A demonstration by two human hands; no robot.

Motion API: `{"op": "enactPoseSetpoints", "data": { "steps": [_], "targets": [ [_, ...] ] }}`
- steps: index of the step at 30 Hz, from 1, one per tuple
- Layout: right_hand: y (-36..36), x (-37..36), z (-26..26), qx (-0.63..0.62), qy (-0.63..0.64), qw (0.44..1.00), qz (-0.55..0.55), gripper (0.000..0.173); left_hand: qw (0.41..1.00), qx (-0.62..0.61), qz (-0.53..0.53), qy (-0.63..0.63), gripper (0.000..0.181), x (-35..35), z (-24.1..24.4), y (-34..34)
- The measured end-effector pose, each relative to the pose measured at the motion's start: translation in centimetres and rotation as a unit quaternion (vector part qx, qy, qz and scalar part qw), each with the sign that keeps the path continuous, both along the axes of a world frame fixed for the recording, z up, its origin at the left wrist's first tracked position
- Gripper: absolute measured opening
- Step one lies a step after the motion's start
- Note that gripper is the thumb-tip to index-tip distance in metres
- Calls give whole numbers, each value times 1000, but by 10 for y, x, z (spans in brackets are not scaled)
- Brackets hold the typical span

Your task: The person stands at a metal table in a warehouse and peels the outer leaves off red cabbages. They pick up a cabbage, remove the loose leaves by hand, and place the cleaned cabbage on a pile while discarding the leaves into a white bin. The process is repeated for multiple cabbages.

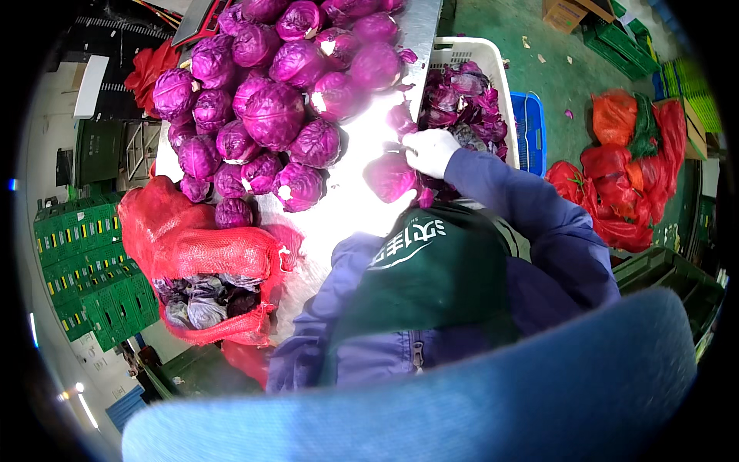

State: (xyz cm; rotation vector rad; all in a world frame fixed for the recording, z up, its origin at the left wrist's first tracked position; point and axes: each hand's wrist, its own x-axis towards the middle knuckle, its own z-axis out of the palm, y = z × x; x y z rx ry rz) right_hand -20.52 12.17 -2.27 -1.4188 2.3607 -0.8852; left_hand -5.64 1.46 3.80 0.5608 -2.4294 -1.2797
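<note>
A red cabbage [390, 177] is at the near right of the metal table [312, 242], against my left hand [406, 202]. That hand wears a white glove, is mostly washed out by glare, and supports the cabbage from the near side. My right hand [430, 151], also in a white glove, is at the far side of the same cabbage with its fingers bent together. A loose purple leaf [402, 121] shows just beyond those fingertips. A thin dark line lies by the fingers; glare hides whether it is a tool.
Many red cabbages [273, 115] are heaped on the table's left. A red mesh sack [219, 254] of cabbages lies open at the near left. Right of the table, a white basket [509, 110] holds trimmed leaves, beside a blue crate [534, 133]. Filled red sacks [612, 173] sit on the floor.
</note>
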Motion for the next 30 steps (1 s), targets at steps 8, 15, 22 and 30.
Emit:
{"op": "enactPoseSetpoints", "data": {
  "steps": [8,15,22,30],
  "targets": [
    [3,15,55,83,-118,989,-16,37,962,-171,-168,128,107,0,-67,3],
    [11,16,36,88,-59,988,-116,21,992,0,-120,46,112,11,-80,14],
    [29,-6,17,0,-85,985,-147,33,995,84,-56,19,114,11,-36,12],
    [17,-14,-36,109,-141,964,-198,36,992,91,-86,26,108,10,-41,7]
  ]
}}
